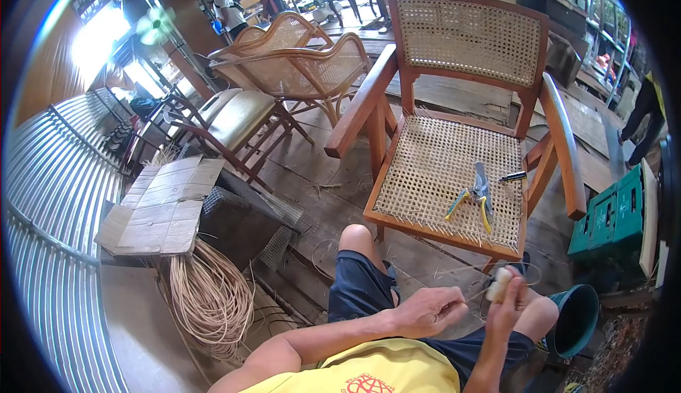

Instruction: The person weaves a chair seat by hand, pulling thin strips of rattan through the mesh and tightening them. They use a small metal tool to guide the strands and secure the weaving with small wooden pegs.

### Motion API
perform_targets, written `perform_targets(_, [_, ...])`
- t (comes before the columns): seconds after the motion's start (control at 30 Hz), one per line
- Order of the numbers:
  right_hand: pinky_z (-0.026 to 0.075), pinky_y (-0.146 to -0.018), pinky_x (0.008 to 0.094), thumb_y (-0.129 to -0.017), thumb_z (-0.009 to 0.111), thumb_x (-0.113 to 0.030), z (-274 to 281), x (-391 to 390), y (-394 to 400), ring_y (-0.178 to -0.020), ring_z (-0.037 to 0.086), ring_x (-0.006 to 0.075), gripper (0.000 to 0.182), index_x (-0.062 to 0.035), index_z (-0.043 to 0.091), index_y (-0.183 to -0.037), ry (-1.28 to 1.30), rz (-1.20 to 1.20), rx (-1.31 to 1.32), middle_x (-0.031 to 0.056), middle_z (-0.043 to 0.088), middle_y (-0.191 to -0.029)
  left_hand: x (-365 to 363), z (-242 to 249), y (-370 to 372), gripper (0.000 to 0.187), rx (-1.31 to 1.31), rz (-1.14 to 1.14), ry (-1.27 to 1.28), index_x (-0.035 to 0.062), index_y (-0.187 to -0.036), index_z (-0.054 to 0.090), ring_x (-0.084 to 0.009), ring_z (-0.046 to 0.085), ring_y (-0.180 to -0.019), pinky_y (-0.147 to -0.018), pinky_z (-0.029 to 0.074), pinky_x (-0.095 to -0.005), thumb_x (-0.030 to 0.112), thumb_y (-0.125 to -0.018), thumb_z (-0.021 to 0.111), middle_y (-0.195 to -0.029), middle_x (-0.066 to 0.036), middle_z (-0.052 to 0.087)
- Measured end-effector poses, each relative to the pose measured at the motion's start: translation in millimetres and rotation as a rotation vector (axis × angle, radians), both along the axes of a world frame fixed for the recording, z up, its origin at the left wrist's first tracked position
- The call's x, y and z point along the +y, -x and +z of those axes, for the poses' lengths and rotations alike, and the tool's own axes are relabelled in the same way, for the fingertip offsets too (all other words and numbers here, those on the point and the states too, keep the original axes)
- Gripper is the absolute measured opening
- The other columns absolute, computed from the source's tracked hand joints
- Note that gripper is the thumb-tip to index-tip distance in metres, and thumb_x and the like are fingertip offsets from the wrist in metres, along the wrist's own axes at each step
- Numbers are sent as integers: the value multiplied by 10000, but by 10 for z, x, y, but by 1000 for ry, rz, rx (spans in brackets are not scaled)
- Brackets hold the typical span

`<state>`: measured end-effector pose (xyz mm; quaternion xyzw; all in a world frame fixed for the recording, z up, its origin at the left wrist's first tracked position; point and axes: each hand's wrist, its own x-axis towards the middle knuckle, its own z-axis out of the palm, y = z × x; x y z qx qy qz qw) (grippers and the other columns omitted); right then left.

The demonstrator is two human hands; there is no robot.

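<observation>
My left hand (pixel 433 311) is closed in a pinch on a thin cane strand (pixel 479 294), above my lap. To its right, my right hand (pixel 512 299) grips a small pale bundle (pixel 499 285), and the strand runs between the two hands in a loose loop. In front of me stands a wooden armchair (pixel 347 132) with a woven cane seat (pixel 433 173) and back (pixel 464 38). Loose strand ends stick out along the seat's front edge. Yellow-handled snips (pixel 482 193) and a small black tool (pixel 513 176) lie on the seat.
A coil of cane (pixel 209 301) hangs beneath flattened cardboard (pixel 167 208) at left. Other chairs (pixel 291 59) stand behind it. At right are a green crate (pixel 613 216) and a green bucket (pixel 573 320). People (pixel 228 11) are in the background, one (pixel 644 120) at the right edge.
</observation>
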<state>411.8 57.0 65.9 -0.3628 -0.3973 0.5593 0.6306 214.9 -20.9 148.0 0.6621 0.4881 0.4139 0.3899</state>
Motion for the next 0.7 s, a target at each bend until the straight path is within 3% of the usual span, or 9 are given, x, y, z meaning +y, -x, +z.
perform_targets(0.1, [447, -969, 282, -1043, 524, -363, -55, 224, -472, -1089, 584, 139, 396, -18, 643, -1198, -71, -190, 121, 52, 642, -1190, 19, 231, 226, 253, 133, -118, -129, 54, -876, 608, -237, 543, -578, -534, 413, -359, 267, -896, 743, -671, -97, 542])
perform_targets(0.17, [408, -1032, 296, -1056, 491, -379, 69, 303, -856, -1165, 555, 162, 448, -1, 607, -1267, -32, -422, -146, 78, 612, -1262, 13, 401, 559, 181, 123, -113, -143, 69, -823, 663, -210, 555, -567, -521, 418, -323, 192, -853, 793, -675, -71, 577])
perform_targets(0.3, [413, -1042, 313, -1055, 482, -405, 240, 366, -1824, -1211, 541, 174, 484, 5, 594, -1286, -76, -754, -362, 90, 592, -1305, -162, 787, 1553, 200, 167, 354, 148, 28, -714, 674, -48, 454, -620, -510, 382, -258, 102, -790, 844, -645, 40, 539])
perform_targets(0.33, [421, -1044, 321, -1056, 478, -405, 155, 371, -2133, -1230, 539, 178, 485, 5, 592, -1289, -79, -766, -146, 95, 592, -1310, -184, 761, 1902, 202, 332, 456, 41, 21, -701, 668, -37, 452, -633, -521, 374, -237, 79, -781, 844, -639, 59, 524])
perform_targets(0.43, [455, -1012, 319, -1052, 507, -362, 64, 302, -2597, -1178, 567, 161, 437, 2, 596, -1276, -197, -731, -144, 100, 605, -1287, -213, 558, 3037, 193, 406, 785, 7, 19, -710, 667, -63, 492, -614, -559, 404, -256, 82, -785, 832, -635, 26, 570])
perform_targets(0.5, [475, -975, 316, -1051, 514, -352, -44, 281, -2444, -1124, 588, 150, 406, -9, 618, -1242, -146, -716, -233, 94, 629, -1235, -213, 374, 3604, 187, 504, 916, 10, 18, -730, 682, -94, 531, -602, -566, 434, -287, 107, -777, 840, -648, 1, 609])
perform_targets(0.57, [512, -886, 306, -1048, 526, -332, -37, 225, -2018, -1012, 622, 130, 348, -33, 663, -1165, -58, -615, -449, 74, 672, -1118, -187, 159, 3901, 251, 931, 1038, 89, 14, -845, 721, -215, 638, -663, -616, 494, -377, 186, -737, 867, -767, -94, 695])
perform_targets(0.67, [528, -773, 280, -1029, 573, -266, -62, 75, -1065, -866, 645, 109, 270, -37, 714, -1026, 73, -391, -520, 29, 703, -940, 117, 98, 2887, 399, 779, 915, -138, 6, -1014, 722, -282, 690, -917, -808, 545, -387, 212, -709, 876, -1004, -172, 720])
perform_targets(0.7, [535, -740, 266, -1031, 569, -277, -253, 26, -737, -837, 647, 101, 277, -46, 723, -1034, 126, -271, -256, 25, 708, -954, 238, 133, 2393, 376, 645, 739, -127, 13, -1017, 727, -279, 692, -965, -872, 542, -376, 192, -718, 869, -1038, -173, 723])
